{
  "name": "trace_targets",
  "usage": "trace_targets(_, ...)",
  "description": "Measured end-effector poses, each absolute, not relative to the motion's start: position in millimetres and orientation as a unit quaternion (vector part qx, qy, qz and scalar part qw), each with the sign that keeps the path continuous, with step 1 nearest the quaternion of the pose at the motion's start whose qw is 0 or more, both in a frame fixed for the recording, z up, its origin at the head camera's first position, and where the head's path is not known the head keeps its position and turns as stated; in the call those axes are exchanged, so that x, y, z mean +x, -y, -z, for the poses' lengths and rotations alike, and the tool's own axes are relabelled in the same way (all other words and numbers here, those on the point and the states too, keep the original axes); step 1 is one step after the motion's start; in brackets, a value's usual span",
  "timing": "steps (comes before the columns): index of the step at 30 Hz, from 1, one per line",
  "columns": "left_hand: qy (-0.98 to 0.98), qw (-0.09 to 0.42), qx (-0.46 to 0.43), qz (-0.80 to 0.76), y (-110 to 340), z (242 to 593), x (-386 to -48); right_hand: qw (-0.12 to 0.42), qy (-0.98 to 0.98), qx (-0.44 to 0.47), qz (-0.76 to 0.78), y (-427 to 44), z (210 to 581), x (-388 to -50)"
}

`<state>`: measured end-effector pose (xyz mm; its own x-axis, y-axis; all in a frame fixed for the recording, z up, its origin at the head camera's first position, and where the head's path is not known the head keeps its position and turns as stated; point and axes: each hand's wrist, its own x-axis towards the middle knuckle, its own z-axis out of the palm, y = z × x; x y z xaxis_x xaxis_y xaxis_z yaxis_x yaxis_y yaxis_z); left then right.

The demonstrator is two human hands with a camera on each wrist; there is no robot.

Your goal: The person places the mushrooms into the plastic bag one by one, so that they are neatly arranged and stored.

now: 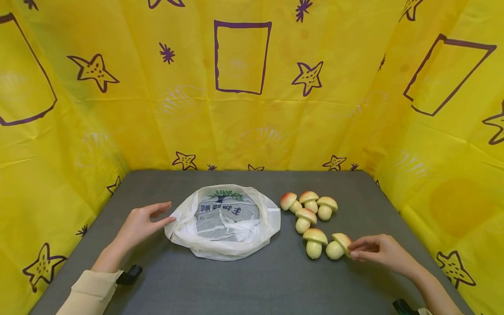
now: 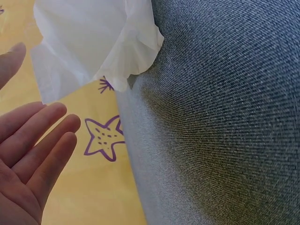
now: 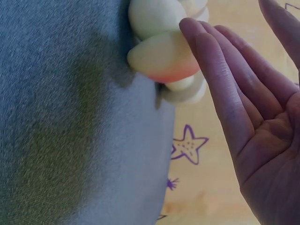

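Observation:
A white plastic bag (image 1: 225,249) lies on the table with its rim spread wide, green and dark print showing inside. My left hand (image 1: 141,225) is at its left edge, thumb tip at the rim, fingers extended; the left wrist view shows the bag (image 2: 93,42) beyond the spread fingers of that hand (image 2: 33,154). To the right of the bag are several toy mushrooms (image 1: 315,236) with reddish-yellow caps. My right hand (image 1: 383,253) has its fingertips at the cap of the rightmost mushroom (image 1: 335,248). In the right wrist view, extended fingers of this hand (image 3: 262,103) meet a mushroom cap (image 3: 164,58).
The dark grey table top (image 1: 244,288) is bordered at the back and sides by a yellow cloth (image 1: 252,127) with purple stars and frames. Four mushrooms stand grouped near the bag's right edge, with two nearer the front.

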<state>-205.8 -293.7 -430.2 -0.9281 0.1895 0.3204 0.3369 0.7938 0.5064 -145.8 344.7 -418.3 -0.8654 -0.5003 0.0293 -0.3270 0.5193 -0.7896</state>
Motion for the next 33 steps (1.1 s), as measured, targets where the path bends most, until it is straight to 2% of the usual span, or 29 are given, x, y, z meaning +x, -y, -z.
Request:
trace_targets(12, 0.938, 0.121, -0.136, 0.294, 293.3, 431.1, -205.3, 0.116, -0.878, -0.205, 0.417, -350.9, 429.9, -151.9)
trace_targets(33, 0.937, 0.094, -0.128, 0.311, 292.8, 438.4, -207.6, 0.142, -0.886, -0.136, 0.42, -333.5, 442.4, -169.6)
